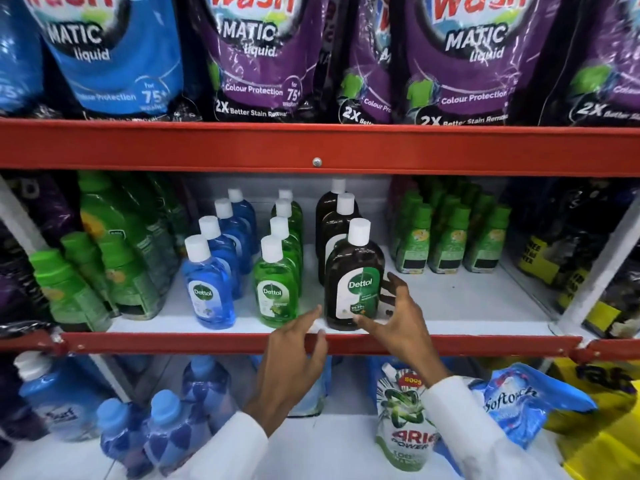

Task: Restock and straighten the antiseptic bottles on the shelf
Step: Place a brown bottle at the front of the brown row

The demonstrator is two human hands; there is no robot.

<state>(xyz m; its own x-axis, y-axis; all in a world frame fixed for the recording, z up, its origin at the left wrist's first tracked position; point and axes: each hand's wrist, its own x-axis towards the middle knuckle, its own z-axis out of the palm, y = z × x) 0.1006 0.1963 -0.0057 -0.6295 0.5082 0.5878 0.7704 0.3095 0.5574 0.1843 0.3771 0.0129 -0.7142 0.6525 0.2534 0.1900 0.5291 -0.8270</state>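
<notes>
Bare shelf (460, 299) right of brown bottles (353, 271)

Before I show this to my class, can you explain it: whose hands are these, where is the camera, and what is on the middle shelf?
There is no machine here. A person wears a camera on the head, so the single picture looks forward and down at their own hands. The middle shelf holds three rows of Dettol bottles: blue, green and brown. The right hand is open around the front brown bottle, its thumb touching the label; it looks like a light touch rather than a firm grip. The left hand hangs open by the shelf's red edge, holding nothing.
</notes>
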